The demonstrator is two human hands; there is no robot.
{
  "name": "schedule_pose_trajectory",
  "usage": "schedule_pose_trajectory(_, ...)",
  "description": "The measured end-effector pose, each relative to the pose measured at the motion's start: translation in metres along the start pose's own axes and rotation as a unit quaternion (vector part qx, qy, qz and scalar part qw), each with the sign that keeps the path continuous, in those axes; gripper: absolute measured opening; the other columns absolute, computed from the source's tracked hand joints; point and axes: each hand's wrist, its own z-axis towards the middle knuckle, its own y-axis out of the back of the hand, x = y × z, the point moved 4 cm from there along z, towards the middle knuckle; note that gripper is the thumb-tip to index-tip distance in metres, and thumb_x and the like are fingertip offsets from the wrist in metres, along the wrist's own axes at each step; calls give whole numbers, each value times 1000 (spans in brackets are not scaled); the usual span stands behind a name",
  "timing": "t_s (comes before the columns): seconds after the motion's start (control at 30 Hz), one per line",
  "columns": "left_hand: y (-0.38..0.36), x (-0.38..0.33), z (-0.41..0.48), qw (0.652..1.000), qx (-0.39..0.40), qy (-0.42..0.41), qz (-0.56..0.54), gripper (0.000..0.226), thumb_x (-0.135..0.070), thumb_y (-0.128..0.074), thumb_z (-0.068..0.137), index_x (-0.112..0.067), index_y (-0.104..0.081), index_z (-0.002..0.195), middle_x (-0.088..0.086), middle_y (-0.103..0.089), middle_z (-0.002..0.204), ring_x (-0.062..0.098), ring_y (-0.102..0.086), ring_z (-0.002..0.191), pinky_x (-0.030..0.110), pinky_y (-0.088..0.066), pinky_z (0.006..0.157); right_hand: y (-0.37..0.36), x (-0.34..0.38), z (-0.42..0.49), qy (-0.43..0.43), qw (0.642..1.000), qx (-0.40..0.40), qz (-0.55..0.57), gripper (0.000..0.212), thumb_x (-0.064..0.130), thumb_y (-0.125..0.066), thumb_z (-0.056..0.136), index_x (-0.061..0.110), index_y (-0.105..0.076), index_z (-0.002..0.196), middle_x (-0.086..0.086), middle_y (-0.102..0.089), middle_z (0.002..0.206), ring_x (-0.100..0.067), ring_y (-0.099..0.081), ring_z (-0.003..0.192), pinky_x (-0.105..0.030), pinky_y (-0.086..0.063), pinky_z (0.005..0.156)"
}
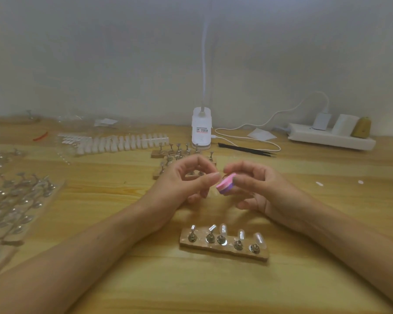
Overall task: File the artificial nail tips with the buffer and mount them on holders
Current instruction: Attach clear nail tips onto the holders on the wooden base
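Fingers (241, 177) of right hand (256, 189) pinched on pink buffer (225, 185); left hand (186, 177) loosely curled.

Above the worktop (304, 291), the right hand (256, 186) pinches a pink buffer (225, 188); a holder strip (224, 243) sits at six o'clock of both hands.

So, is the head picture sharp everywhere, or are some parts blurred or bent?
Head view: soft, hazy light, no hard glare; the pink and purple buffer block and the near wooden holder strip read fairly clearly; the metal holder rows at left smear towards the edge; the wooden table edge curves, a wide-angle effect.
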Motion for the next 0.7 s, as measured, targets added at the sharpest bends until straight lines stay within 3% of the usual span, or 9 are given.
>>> schedule_pose_trajectory(0.07,0,1,-1,1000,2,-10,14,14,-27,-79,79,-21,-66,79,-8,-64,81,6,-53,59,12,-38,48,-2,-1,-1,-1,1000,-6,15,28,30,-83,72,17,-70,93,-10,-75,97,-21,-75,90,-19,-55,52)
schedule_pose_trajectory(0.27,-1,0,-4,999,-7,-28,29,21,-38,-77,75,-24,-62,78,-6,-54,67,4,-41,53,12,-32,46,-6,0,-3,-2,1000,20,-8,18,24,-73,79,14,-67,93,-10,-74,90,-19,-74,81,-21,-56,59)
schedule_pose_trajectory(0.43,-3,-3,-4,999,-6,-46,25,18,-38,-77,73,-27,-63,72,-10,-58,78,5,-42,63,13,-31,45,1,0,1,22,997,-45,54,21,19,-71,81,10,-61,97,-10,-74,87,-18,-72,81,-21,-56,60)
schedule_pose_trajectory(0.57,-5,-6,-7,997,9,-61,35,13,-36,-75,77,-29,-64,75,-14,-58,78,2,-42,62,11,-32,47,-2,2,1,30,999,-23,30,25,24,-77,75,13,-65,94,-9,-73,88,-18,-72,80,-23,-57,61)
schedule_pose_trajectory(0.7,-3,-7,-6,998,-13,-55,6,12,-27,-74,80,-30,-65,73,-17,-60,80,-3,-48,62,9,-33,47,-4,1,-1,40,999,-6,25,16,21,-75,77,16,-67,89,-10,-72,88,-19,-71,80,-25,-58,63)
